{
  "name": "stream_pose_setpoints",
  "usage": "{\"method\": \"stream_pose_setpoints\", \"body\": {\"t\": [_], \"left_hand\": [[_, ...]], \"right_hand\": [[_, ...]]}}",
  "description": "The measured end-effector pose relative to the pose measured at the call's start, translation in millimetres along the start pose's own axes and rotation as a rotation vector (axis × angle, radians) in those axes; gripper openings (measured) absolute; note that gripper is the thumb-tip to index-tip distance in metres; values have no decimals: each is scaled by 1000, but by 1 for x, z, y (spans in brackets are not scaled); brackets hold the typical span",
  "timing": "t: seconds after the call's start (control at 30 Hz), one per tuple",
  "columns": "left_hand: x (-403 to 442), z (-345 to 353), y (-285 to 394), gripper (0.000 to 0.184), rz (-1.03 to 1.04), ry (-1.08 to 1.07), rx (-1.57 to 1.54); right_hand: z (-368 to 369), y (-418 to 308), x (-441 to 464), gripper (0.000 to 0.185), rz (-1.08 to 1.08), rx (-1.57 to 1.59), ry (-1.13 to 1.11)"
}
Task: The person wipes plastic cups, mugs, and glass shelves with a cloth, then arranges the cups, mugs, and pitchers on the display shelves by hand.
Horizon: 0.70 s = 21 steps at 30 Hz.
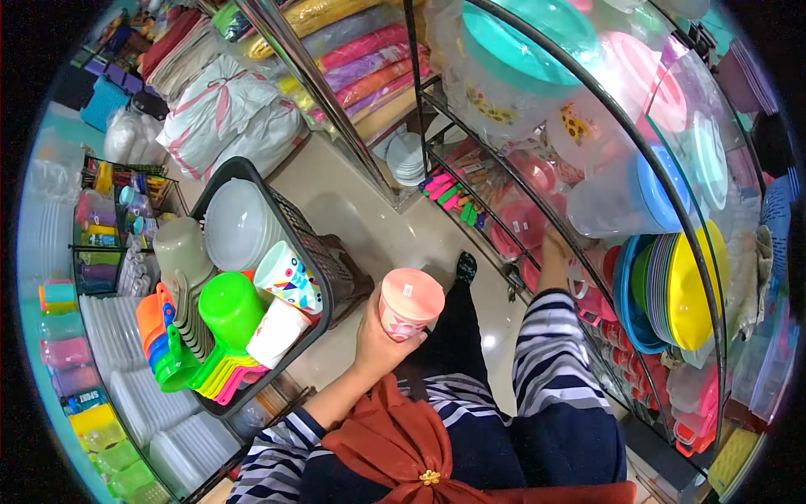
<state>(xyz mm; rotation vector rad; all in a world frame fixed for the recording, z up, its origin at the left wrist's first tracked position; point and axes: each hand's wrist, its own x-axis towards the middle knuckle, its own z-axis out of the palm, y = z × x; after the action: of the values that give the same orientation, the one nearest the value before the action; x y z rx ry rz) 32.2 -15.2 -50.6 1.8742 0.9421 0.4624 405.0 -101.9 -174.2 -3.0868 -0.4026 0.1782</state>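
Observation:
My left hand (379, 343) is wrapped round a pink patterned cup (411, 304), held in front of my body. A small white sticker shows on the cup's pale pink flat top. My right hand (554, 245) reaches into the black wire rack at the right, close to pink plastic ware (514, 227). The rack bars partly cover it, and I cannot make out its fingers or whether they hold anything. Left of my left hand stands a dark grey basket (315, 252) of plastic ware, with a green dipper (231, 302) and a white patterned cup (290, 273) on top.
The wire rack (625, 126) holds lidded tubs, a yellow basin (698, 286) and other plastic goods. Stacked clear containers (147, 382) line the left shelf. White wrapped bundles (227, 118) lie beyond the basket. A metal post (323, 80) stands ahead, above the shiny tiled floor (411, 231).

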Motion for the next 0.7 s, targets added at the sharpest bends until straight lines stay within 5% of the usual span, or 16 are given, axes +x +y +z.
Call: {"method": "stream_pose_setpoints", "body": {"t": [0.23, 0.3, 0.37, 0.5, 0.6, 0.7], "left_hand": [[3, -10, 12, 93, 7, 56, -54], [3, -22, 22, 93, 63, 34, -65], [-2, -34, 27, 94, 85, 108, -70], [-15, -78, 45, 96, 166, 207, -150], [-28, -110, 41, 92, 156, 475, -229], [-30, -156, 38, 87, 127, 784, -178]], "right_hand": [[29, -10, -71, 41, -86, 272, 618], [35, -23, -97, 39, -46, 821, 441], [29, -36, -126, 33, -28, 1258, 26], [-34, -93, -171, 28, -17, 1793, -436], [-103, -157, -193, 21, -156, 1840, -573], [-125, -224, -205, 26, -519, 1677, -634]]}}
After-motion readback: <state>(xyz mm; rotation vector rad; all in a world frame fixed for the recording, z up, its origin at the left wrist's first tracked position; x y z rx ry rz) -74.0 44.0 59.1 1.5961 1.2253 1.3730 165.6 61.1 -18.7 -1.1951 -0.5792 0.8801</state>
